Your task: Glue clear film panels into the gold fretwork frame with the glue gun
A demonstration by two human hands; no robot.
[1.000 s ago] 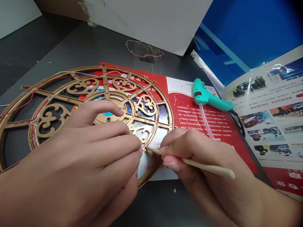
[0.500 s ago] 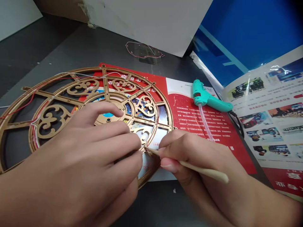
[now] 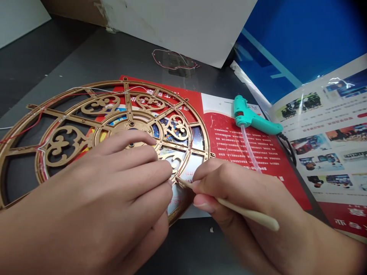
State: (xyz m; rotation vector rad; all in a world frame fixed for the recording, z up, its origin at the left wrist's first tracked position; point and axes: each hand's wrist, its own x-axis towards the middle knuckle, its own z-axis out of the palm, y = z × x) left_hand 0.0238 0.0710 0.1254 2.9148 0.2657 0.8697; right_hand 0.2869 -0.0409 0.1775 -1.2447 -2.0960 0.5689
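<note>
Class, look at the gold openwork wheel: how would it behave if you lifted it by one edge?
The gold openwork wheel is probably light for its size, being mostly cut away. Its thin spokes look apt to flex or snap.

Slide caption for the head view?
Right hand holds a wooden stick to a gold filigree wheel frame, left hand on the frame, over a red brochure.

Fretwork (image 3: 129,105) on brochure (image 3: 226,126); glue gun (image 3: 249,118) (right)
</note>
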